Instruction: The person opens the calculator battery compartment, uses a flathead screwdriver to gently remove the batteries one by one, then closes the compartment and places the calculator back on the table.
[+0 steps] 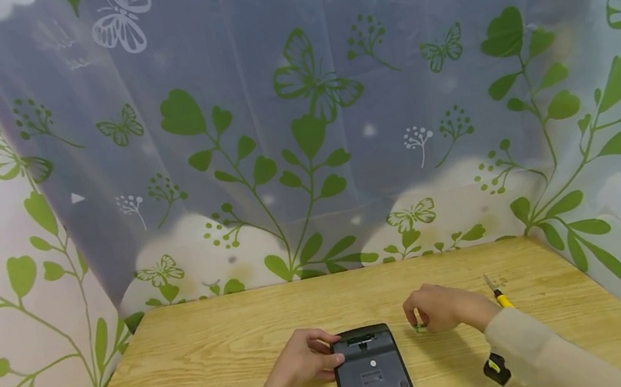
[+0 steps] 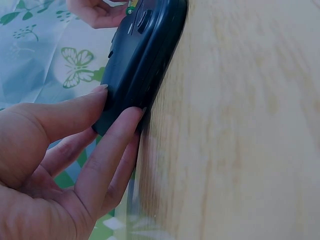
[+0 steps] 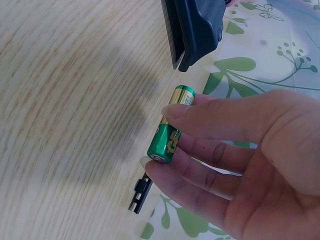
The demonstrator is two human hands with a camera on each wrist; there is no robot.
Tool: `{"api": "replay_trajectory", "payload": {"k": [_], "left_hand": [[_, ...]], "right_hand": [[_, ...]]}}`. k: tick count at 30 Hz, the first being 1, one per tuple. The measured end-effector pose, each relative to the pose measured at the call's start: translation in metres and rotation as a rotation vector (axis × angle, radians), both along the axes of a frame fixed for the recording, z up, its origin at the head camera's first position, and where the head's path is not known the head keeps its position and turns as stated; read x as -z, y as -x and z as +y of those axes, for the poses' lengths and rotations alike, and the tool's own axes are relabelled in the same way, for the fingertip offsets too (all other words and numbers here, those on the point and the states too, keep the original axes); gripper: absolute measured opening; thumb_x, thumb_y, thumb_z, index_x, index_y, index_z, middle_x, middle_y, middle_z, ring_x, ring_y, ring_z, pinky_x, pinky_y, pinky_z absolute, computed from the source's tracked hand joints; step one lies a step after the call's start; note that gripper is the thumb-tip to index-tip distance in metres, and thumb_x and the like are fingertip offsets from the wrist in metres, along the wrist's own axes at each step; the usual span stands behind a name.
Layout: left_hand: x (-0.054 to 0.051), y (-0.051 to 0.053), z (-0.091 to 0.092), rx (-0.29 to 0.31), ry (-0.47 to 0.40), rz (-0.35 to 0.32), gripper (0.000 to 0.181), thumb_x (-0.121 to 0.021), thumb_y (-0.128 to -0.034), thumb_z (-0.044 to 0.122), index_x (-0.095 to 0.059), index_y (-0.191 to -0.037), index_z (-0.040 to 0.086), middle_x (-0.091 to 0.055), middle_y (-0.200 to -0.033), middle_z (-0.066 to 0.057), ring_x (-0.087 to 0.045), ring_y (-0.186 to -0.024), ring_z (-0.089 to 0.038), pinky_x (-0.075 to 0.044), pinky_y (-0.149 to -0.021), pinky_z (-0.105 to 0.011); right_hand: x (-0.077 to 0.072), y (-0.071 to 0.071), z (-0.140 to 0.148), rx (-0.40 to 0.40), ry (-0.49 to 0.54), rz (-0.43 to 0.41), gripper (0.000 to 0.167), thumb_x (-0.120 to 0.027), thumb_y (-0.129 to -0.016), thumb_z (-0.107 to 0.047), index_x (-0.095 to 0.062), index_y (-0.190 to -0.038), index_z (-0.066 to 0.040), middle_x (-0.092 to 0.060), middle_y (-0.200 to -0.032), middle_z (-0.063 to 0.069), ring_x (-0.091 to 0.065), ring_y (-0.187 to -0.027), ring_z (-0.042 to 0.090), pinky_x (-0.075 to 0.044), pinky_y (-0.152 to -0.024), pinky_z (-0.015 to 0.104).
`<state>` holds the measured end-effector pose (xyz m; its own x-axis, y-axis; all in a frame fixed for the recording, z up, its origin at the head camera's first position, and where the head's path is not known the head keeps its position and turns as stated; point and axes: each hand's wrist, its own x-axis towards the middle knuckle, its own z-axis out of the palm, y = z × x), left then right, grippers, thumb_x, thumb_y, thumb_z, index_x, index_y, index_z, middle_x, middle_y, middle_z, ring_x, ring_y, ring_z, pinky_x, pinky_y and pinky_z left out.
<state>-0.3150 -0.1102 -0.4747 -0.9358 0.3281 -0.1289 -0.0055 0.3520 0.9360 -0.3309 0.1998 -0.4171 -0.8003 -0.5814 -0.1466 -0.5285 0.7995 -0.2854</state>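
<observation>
A dark calculator [image 1: 371, 371] lies face down on the wooden table, its battery compartment [image 1: 362, 341] uncovered near the far end. My left hand [image 1: 307, 358] grips its left edge; in the left wrist view the thumb [image 2: 80, 112] presses the back while the fingers meet the side. To the right of the calculator, just over the table, my right hand [image 1: 437, 309] pinches a green and gold battery [image 3: 171, 125] between thumb and fingertips. The right wrist view shows the battery apart from the calculator's edge. Beyond it, a small black slotted piece [image 3: 141, 192] is partly hidden by a finger.
A yellow-handled tool with a metal tip [image 1: 498, 293] lies behind the right forearm. The wooden tabletop [image 1: 216, 332] reaches back to a patterned curtain [image 1: 250, 128], which also hangs at both sides.
</observation>
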Motion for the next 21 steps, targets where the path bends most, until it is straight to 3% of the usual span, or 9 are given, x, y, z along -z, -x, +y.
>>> {"api": "replay_trajectory", "payload": {"k": [21], "left_hand": [[0.0028, 0.0029, 0.0008, -0.014, 0.003, -0.019, 0.036, -0.081, -0.0857, -0.003, -0.073, -0.121, 0.002, -0.066, -0.101, -0.016, -0.071, -0.075, -0.018, -0.068, -0.068, -0.038]], "right_hand": [[0.0012, 0.0002, 0.0052, -0.023, 0.015, 0.023, 0.025, -0.075, -0.085, 0.01, -0.07, -0.092, -0.014, -0.065, -0.08, 0.002, -0.053, -0.067, 0.007, -0.05, -0.06, 0.024]]}}
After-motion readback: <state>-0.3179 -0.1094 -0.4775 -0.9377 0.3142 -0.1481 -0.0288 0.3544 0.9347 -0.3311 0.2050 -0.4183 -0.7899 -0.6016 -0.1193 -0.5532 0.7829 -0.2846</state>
